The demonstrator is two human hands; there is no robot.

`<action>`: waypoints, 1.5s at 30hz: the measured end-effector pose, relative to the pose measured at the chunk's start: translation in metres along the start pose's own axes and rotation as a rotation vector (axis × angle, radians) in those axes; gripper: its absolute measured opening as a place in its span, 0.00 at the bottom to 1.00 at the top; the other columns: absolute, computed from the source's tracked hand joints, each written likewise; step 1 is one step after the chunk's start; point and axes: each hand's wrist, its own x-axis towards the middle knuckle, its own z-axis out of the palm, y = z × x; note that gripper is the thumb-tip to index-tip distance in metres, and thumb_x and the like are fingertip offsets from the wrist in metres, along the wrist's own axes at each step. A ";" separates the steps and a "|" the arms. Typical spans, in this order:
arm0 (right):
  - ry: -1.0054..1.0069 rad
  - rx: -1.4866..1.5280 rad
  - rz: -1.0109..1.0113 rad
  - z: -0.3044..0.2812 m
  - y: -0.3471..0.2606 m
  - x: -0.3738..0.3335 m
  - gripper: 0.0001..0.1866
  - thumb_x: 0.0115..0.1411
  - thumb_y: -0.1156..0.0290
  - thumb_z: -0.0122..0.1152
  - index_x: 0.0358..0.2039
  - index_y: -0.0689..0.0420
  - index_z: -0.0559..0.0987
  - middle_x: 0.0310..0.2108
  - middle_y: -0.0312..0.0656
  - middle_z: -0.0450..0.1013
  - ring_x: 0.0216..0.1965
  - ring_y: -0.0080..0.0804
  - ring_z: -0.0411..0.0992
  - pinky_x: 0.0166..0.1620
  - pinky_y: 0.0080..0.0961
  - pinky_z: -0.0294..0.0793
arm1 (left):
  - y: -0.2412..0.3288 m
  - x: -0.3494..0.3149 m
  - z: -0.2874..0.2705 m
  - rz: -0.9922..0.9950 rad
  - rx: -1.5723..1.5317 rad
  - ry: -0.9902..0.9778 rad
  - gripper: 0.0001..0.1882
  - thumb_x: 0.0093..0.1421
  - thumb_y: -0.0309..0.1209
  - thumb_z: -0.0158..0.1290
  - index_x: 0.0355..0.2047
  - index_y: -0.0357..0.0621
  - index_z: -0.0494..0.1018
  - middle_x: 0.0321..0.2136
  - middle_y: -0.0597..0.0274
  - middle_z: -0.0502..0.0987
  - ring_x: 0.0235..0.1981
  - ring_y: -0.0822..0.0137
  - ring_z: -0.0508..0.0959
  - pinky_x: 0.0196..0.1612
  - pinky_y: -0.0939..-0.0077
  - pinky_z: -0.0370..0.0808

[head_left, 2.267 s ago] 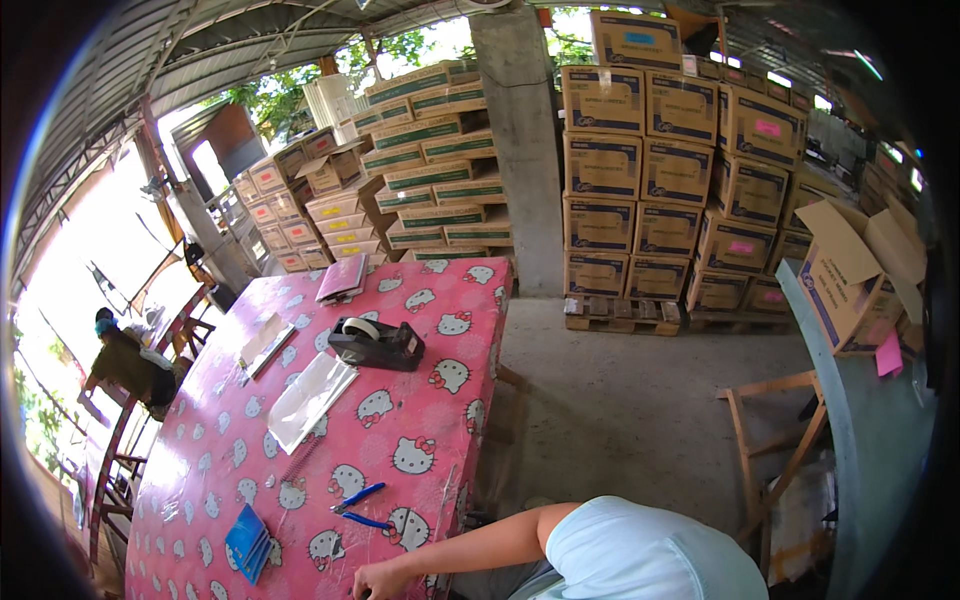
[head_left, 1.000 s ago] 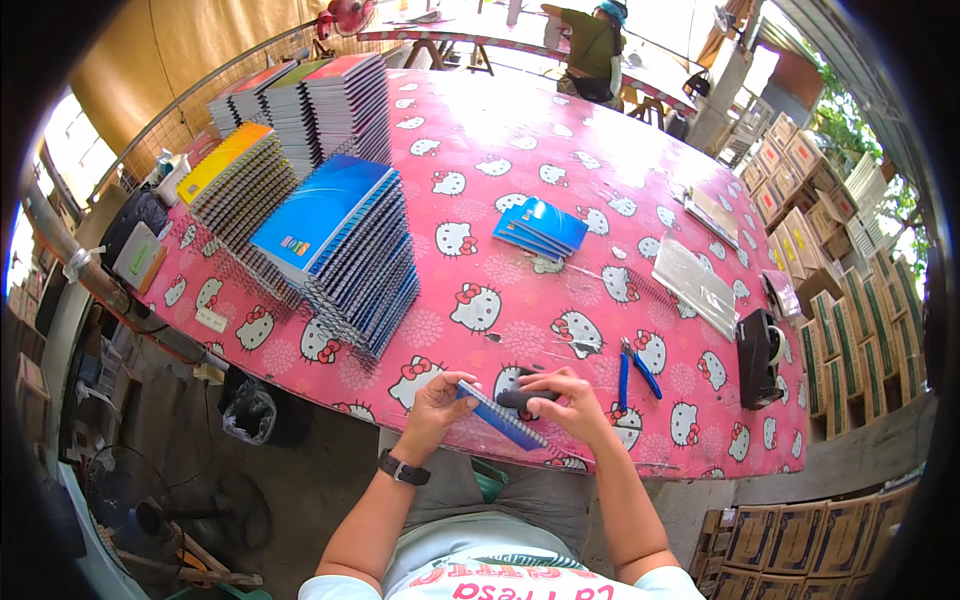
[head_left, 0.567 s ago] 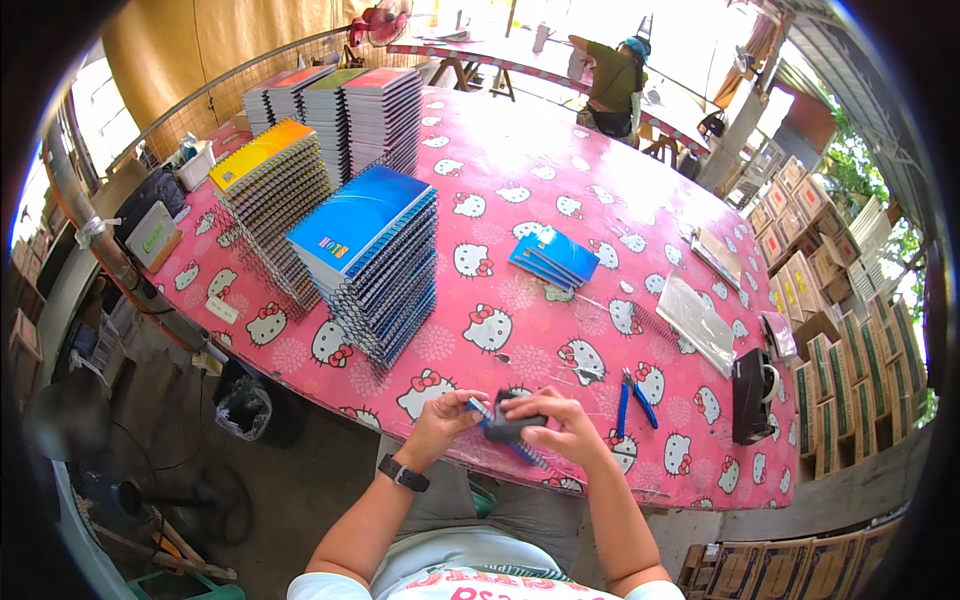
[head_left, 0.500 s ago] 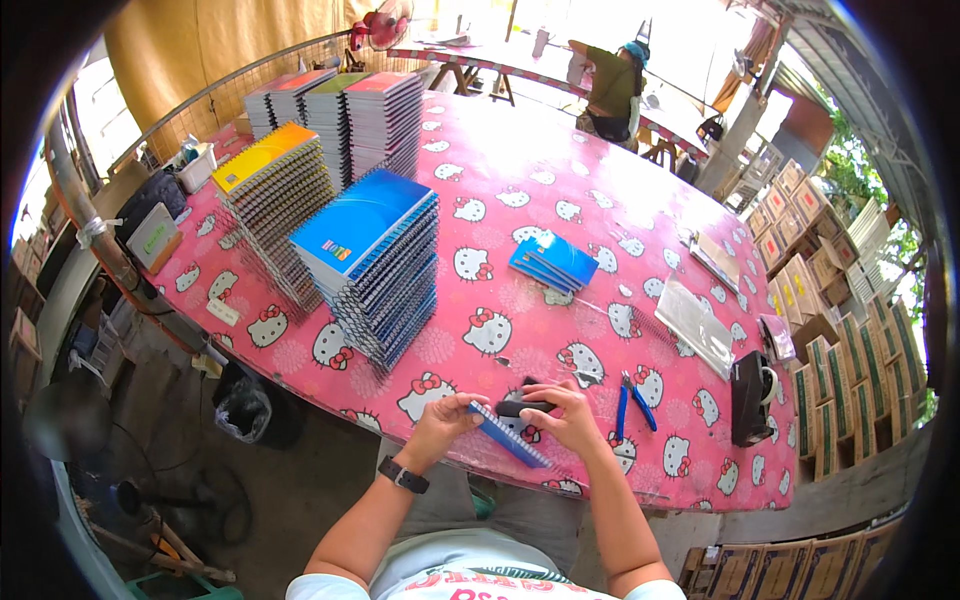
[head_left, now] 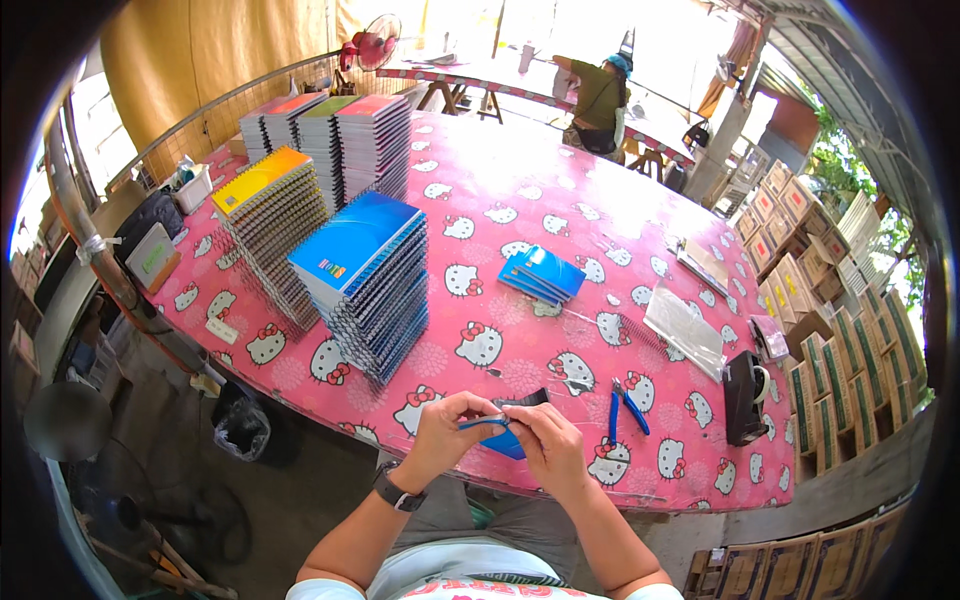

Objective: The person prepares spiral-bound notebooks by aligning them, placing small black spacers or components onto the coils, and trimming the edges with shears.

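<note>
At the near table edge, a small blue notebook (head_left: pixel 507 446) is between my two hands, partly hidden by them. My left hand (head_left: pixel 447 428) is closed, pinching the notebook at its left end. The closed fingers of my right hand (head_left: pixel 547 440) meet the same edge from the other side, close to the left fingertips. Just beyond the right fingers is a flat black object (head_left: pixel 531 398), whose kind I cannot make out. Blue-handled cutting pliers (head_left: pixel 627 412) lie with jaws pointing away, to the right of my right hand. Further off lie several small blue notebooks (head_left: pixel 543 275).
Tall stacks of blue (head_left: pixel 365 285), yellow (head_left: pixel 268 225) and red-covered spiral notebooks (head_left: pixel 375 150) stand on the left of the pink table (head_left: pixel 520 365). A clear plastic packet (head_left: pixel 685 328) and black tape dispenser (head_left: pixel 742 400) lie right. A person (head_left: pixel 598 105) works at a far table.
My hands have come closer together at the notebook's edge. The notebook has turned, so its white spiral no longer shows clearly. The black object, earlier in my right hand, now shows beyond its fingers.
</note>
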 end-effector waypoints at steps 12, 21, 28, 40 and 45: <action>-0.118 0.065 -0.254 -0.012 -0.012 0.023 0.13 0.46 0.70 0.71 0.29 0.59 0.76 0.24 0.39 0.69 0.26 0.32 0.68 0.27 0.27 0.68 | 0.051 -0.009 -0.015 0.079 0.123 -0.098 0.08 0.47 0.23 0.65 0.28 0.40 0.77 0.25 0.65 0.80 0.26 0.79 0.76 0.29 0.84 0.72; -0.181 0.132 -0.090 -0.005 -0.030 0.028 0.12 0.49 0.70 0.69 0.31 0.60 0.76 0.24 0.40 0.69 0.26 0.30 0.70 0.27 0.24 0.70 | 0.065 -0.012 -0.029 0.181 0.149 -0.072 0.08 0.47 0.22 0.64 0.26 0.39 0.75 0.26 0.61 0.80 0.29 0.76 0.79 0.32 0.82 0.76; -0.147 0.028 -0.257 -0.006 -0.039 0.045 0.11 0.51 0.71 0.65 0.34 0.60 0.76 0.28 0.42 0.73 0.29 0.33 0.72 0.30 0.27 0.72 | 0.080 -0.001 -0.041 0.089 0.121 -0.060 0.17 0.46 0.19 0.64 0.37 0.39 0.73 0.33 0.60 0.78 0.35 0.73 0.77 0.36 0.80 0.74; 0.175 0.486 -0.071 0.036 -0.034 0.214 0.07 0.58 0.71 0.59 0.37 0.58 0.77 0.28 0.38 0.73 0.30 0.24 0.69 0.34 0.23 0.69 | 0.170 0.050 -0.119 0.308 0.153 0.626 0.11 0.56 0.25 0.55 0.40 0.38 0.75 0.27 0.71 0.72 0.26 0.78 0.70 0.27 0.83 0.68; 0.094 -0.093 -0.141 0.077 0.018 0.243 0.13 0.56 0.67 0.61 0.42 0.56 0.77 0.37 0.44 0.73 0.44 0.38 0.67 0.47 0.34 0.66 | 0.129 0.080 -0.159 0.396 0.929 0.704 0.13 0.52 0.30 0.59 0.39 0.42 0.76 0.32 0.63 0.71 0.31 0.72 0.68 0.33 0.78 0.67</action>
